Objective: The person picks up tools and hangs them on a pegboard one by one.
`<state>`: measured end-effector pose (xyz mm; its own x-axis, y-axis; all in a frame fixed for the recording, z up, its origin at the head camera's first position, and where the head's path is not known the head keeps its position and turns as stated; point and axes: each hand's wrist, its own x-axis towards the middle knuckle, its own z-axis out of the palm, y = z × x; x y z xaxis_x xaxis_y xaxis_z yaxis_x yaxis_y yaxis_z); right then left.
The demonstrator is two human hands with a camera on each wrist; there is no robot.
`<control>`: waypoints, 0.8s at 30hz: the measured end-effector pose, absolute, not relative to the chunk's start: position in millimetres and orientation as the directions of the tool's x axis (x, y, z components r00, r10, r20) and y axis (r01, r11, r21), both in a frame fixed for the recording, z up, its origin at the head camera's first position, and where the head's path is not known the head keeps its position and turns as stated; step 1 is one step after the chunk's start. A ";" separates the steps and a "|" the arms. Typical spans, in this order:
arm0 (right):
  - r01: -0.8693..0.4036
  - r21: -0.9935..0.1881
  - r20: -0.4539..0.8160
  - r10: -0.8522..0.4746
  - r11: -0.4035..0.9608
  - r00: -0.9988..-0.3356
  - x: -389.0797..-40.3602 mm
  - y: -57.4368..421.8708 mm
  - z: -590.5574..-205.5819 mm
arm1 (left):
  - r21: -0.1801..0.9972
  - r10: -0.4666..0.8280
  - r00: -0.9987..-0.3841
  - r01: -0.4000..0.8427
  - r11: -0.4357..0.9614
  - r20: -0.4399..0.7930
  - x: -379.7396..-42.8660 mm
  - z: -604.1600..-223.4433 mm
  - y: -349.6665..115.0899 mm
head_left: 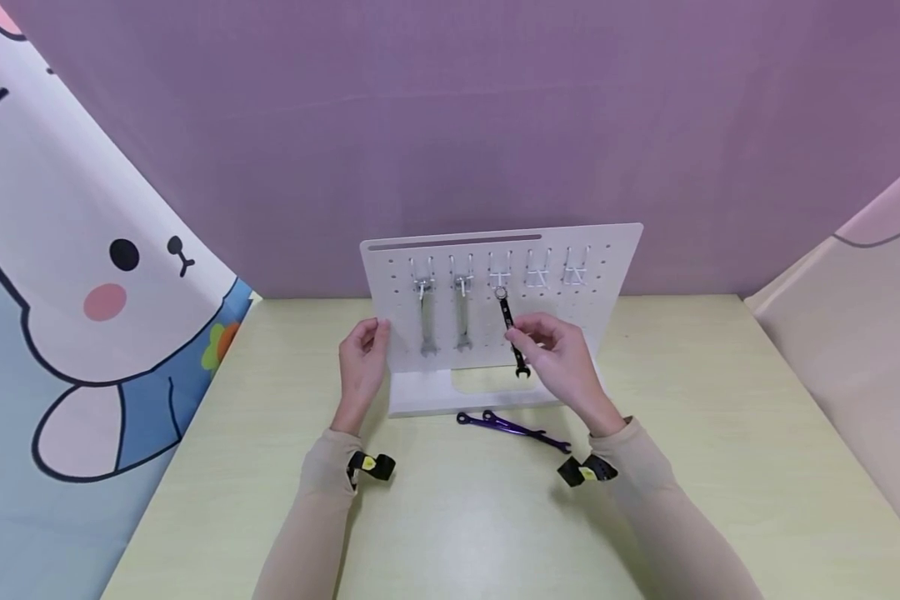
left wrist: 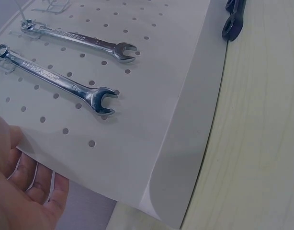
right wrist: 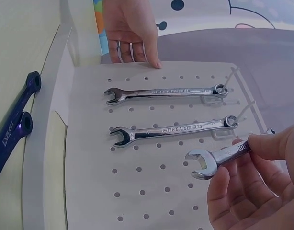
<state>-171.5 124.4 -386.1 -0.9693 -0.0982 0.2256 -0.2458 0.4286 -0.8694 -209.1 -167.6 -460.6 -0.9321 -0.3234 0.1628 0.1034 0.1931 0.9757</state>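
A white pegboard stand (head_left: 570, 325) stands upright, with two silver combination wrenches (right wrist: 175, 128) hanging by their ring ends from its two leftmost hooks. At the board's left edge is my left hand (head_left: 363, 360), thumb on the front face and fingers behind, gripping it. My right hand (head_left: 562, 354) pinches a third combination wrench (head_left: 506, 310) between thumb and fingers. Its ring end points up, right by the middle hook (head_left: 499, 277), and its open jaw points down. In the right wrist view this wrench is silver, its shank partly hidden by the fingers.
Two purple wrenches (head_left: 521, 428) lie crossed on the pale wooden table (head_left: 450, 525), just in front of the stand's base. Two more hooks (head_left: 575, 271) on the board's right side carry nothing. A purple curtain (head_left: 450, 125) hangs behind, and a cartoon-print cloth (head_left: 120, 350) is on the left.
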 end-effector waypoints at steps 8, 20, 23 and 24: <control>-0.251 -0.871 0.229 -0.102 0.422 -0.968 -176.4 123.0 -387.3 | 0.979 -0.321 -0.933 0.106 0.177 0.159 -209.3 -461.6 -169.4; -0.194 -0.903 0.176 -0.083 0.382 -0.981 -186.0 123.2 -390.7 | 0.979 -0.316 -0.936 0.100 0.177 0.152 -209.8 -461.2 -167.5; -0.188 -0.909 0.169 -0.083 0.373 -0.982 -189.3 122.9 -391.2 | 0.979 -0.318 -0.935 0.101 0.178 0.154 -209.3 -461.0 -167.8; -0.187 -0.910 0.167 -0.085 0.371 -0.982 -190.5 122.6 -391.2 | 0.979 -0.318 -0.935 0.102 0.177 0.155 -209.2 -461.0 -168.1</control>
<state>-190.5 122.6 -391.2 -0.9822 -0.0851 0.1673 -0.1871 0.3711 -0.9095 -209.2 -168.1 -461.0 -0.9352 -0.3185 0.1547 0.1015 0.1773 0.9789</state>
